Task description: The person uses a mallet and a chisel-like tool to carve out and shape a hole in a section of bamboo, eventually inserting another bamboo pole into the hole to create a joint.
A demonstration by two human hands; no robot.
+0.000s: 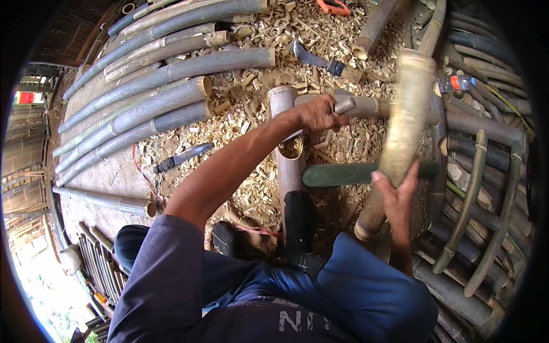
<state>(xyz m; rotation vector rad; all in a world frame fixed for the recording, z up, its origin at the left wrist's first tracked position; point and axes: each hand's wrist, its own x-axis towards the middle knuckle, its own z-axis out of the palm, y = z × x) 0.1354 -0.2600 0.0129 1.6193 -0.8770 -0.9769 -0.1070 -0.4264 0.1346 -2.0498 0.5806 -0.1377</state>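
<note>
My left hand [320,114] is closed round what looks like a chisel, its grey rounded butt [345,105] sticking out past the thumb. A sliver of pale blade shows below the wrist, by an oval hole [290,150] cut in an upright-lying bamboo pole [290,174]. My right hand [398,191] grips a thick pale wooden club [409,108], raised and smeared by motion. Below that hand a brown bamboo end [369,220] shows; I cannot tell whether it belongs to the club. A dark green bar [349,175] lies crosswise between pole and right hand.
Wood chips [246,137] cover the ground. Long bamboo poles [171,71] lie at the left. Two knives, one curved [311,57] and one straight [183,157], lie among the chips. My dark-covered foot [300,217] is against the pole. A plastic bottle [454,83] and stacked bamboo [480,188] are at the right.
</note>
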